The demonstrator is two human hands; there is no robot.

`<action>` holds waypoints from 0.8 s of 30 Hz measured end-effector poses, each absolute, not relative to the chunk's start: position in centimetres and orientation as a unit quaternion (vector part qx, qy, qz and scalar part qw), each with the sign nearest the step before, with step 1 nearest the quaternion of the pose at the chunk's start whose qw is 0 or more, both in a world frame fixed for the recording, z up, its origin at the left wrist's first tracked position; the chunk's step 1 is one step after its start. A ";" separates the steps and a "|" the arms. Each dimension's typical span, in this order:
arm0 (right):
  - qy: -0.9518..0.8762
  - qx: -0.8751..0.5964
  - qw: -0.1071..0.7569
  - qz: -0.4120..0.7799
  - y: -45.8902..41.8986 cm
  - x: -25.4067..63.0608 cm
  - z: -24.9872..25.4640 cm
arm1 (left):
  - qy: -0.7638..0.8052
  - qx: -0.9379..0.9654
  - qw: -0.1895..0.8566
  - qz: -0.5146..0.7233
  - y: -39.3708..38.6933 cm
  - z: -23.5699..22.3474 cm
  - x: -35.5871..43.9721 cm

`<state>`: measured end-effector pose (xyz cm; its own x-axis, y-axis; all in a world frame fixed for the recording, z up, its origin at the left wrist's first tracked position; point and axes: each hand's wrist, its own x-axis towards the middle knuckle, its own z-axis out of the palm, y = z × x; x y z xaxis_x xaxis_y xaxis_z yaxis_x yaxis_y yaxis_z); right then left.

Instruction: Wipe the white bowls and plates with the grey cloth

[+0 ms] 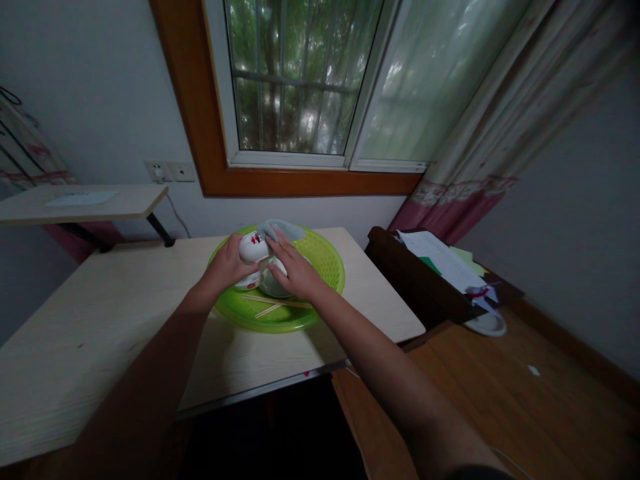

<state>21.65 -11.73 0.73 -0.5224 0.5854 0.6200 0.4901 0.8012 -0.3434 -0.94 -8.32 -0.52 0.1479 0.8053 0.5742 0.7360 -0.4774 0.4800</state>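
A white bowl (253, 247) with a red pattern is tipped over between my hands, its rounded outside showing. My left hand (229, 265) grips its left side, thumb along the lower edge. My right hand (296, 268) holds the right side, fingers at its upper edge and thumb below; its fingertips also lie against a grey cloth (295, 231). Under my hands, another white bowl (249, 281) and a pale bowl (273, 283) sit in a green plastic basket (280, 325), partly hidden. Wooden chopsticks (273, 302) lie in front of them in the basket.
The basket stands on a pale wooden table (150, 280). A raised shelf (85, 203) on black legs is at the left, and a window (310, 80) is behind. Right of the table, papers (440, 257) lie on a dark brown piece of furniture (413, 280).
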 end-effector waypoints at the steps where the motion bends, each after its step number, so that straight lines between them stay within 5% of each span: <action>1: -0.858 -0.328 0.388 0.083 -11.5 21.8 0.5 | 0.512 0.754 0.040 0.409 -8.3 -0.5 -0.9; 11: -0.778 -0.377 0.426 0.266 -9.4 22.8 -1.0 | 0.520 0.732 0.070 0.436 -9.0 -0.3 -0.9; 24: -0.724 -0.385 0.532 0.211 -8.6 22.6 -1.3 | 0.476 0.761 0.124 0.423 -8.3 -1.3 -1.2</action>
